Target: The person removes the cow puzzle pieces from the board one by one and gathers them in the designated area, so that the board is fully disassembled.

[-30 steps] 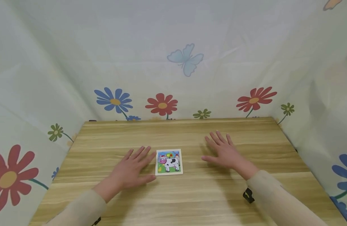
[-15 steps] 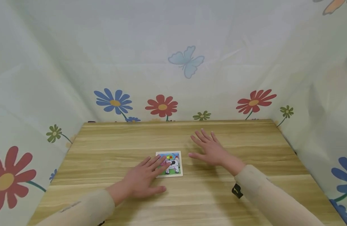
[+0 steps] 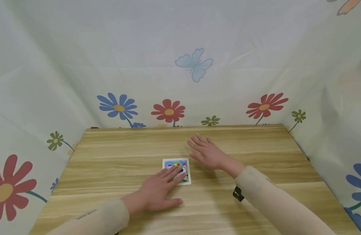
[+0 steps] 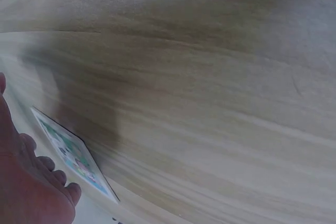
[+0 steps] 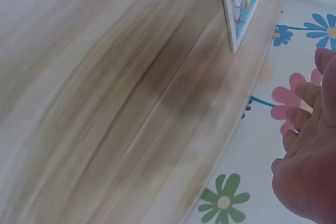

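Observation:
A small square picture puzzle (image 3: 183, 164) with a pale border and a cow picture lies flat on the table. My left hand (image 3: 158, 192) is held over its lower left part, fingers spread and fairly straight, hiding much of the cow. In the left wrist view the puzzle (image 4: 76, 156) shows beneath that hand (image 4: 31, 182), apparently with a gap between them. Just beyond the puzzle's right edge is my right hand (image 3: 211, 155), its fingers extended and holding nothing. The right wrist view shows that hand (image 5: 310, 145) above the table, apart from the puzzle (image 5: 241, 9).
The wood-grain table (image 3: 124, 143) stretches out around both hands. Pale cloth (image 3: 139, 65) printed with flowers and a butterfly hangs behind it and along both sides. A small black piece (image 3: 238, 193) sits under the right sleeve.
From beside the puzzle, my left hand has moved right, over it, and slightly nearer to me. My right hand has shifted left toward the puzzle. The puzzle stays in place on the table.

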Demonstrator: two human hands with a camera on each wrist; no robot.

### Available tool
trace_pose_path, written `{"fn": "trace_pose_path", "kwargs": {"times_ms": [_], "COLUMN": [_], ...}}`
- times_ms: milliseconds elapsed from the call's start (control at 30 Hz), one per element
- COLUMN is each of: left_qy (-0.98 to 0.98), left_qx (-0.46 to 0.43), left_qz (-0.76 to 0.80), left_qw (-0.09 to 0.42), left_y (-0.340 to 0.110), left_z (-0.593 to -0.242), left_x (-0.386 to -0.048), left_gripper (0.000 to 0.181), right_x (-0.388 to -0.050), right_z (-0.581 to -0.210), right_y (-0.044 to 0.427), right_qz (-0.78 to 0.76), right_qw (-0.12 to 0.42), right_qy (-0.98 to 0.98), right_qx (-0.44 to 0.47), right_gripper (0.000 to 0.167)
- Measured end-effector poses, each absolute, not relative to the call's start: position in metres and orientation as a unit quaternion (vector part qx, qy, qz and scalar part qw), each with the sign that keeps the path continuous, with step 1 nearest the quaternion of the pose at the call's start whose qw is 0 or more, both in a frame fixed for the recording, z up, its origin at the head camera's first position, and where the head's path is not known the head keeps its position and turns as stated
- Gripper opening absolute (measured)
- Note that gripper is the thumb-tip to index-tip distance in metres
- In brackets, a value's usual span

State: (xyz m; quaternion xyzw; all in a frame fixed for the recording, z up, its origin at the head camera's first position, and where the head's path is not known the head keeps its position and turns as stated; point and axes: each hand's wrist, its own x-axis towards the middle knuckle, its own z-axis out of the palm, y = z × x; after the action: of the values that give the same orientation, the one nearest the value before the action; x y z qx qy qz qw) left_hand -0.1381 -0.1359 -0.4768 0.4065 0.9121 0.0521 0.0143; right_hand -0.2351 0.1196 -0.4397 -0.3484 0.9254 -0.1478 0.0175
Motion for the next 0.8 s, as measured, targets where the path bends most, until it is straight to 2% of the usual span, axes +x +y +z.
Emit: {"fn": "trace_pose_path", "kwargs": {"times_ms": [300,600,800], "left_qy": [0.92,0.926,0.927], "left_qx": [0.385,0.373,0.37], "left_qz": [0.073,0.056,0.057], "left_qw": [-0.023,-0.03,-0.028], "left_y": [-0.122,-0.119,-0.118], "left_z": [-0.491,-0.5,-0.505], "left_x": [-0.136,-0.138,-0.14], "left_gripper": [0.084,0.086,0.087], "right_x": [-0.235,-0.239,-0.24], "right_z": [-0.436,-0.442,-0.445], "right_y": [0.101,0.089,0.082], "right_qz": [-0.15,-0.163,-0.175], "right_qw": [0.055,0.076,0.11], "right_qy": [0.914,0.899,0.893], "right_qx": [-0.372,-0.399,-0.4], "right_gripper": [0.057,0.056,0.054]}}
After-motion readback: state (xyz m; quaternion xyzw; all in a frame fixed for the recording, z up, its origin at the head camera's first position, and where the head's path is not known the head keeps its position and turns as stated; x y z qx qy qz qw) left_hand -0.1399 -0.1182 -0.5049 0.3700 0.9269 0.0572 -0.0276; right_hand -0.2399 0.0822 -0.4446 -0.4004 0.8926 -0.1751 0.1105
